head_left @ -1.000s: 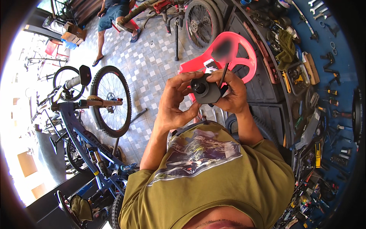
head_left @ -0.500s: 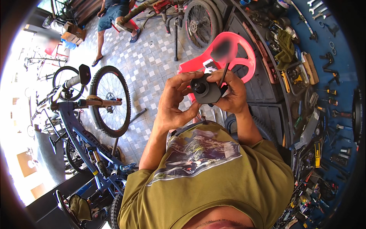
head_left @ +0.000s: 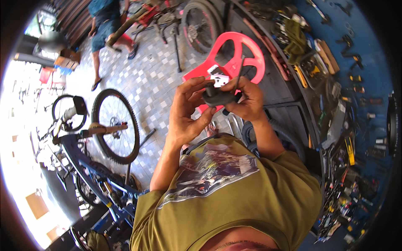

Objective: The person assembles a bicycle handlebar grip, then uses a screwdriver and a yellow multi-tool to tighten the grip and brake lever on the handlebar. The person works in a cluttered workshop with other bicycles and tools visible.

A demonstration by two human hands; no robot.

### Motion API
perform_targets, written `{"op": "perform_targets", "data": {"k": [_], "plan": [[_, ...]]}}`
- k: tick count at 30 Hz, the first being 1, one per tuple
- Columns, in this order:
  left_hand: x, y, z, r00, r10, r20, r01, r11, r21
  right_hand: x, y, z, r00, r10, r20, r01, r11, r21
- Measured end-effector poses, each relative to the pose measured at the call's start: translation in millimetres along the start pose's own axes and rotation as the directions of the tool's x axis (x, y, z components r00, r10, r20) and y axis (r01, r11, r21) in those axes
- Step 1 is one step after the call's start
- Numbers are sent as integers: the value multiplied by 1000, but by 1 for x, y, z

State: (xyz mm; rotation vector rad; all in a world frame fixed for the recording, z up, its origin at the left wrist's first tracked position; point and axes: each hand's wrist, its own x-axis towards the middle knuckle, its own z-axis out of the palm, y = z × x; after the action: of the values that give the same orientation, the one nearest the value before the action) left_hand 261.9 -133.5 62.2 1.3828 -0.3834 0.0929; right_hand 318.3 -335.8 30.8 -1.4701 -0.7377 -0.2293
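Note:
Both hands hold a black part in front of my chest: a flat plate with a short round post on top. My left hand is closed on its left side, thumb below and fingers above. My right hand pinches the right side and a thin dark rod that sticks up between the fingers. The kind of part and rod cannot be made out, and where they meet is hidden. Just beyond is a red plastic chair with a small white-and-black item on the seat.
A blue bicycle frame and a wheel stand at the left. On the right, a workbench carries many tools, beside a blue tool wall. Another person's leg shows at the far left on the tiled floor.
The black part has tipped, so its post now points upward and its plate shows nearly edge-on. Both hands keep their hold. The view has shifted, and the other person's posture has changed.

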Motion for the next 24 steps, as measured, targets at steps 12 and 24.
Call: {"op": "perform_targets", "data": {"k": [12, 24], "plan": [[-22, -36, -21, 953, -264, -150, 287, 945, 160, -41, 60, -261, 649, -30, -760, -725, 279, -630], [-63, -49, -53, 891, -376, -253, 438, 858, 268, -79, 129, -367, 657, 73, -750, -740, -127, -660]]}}
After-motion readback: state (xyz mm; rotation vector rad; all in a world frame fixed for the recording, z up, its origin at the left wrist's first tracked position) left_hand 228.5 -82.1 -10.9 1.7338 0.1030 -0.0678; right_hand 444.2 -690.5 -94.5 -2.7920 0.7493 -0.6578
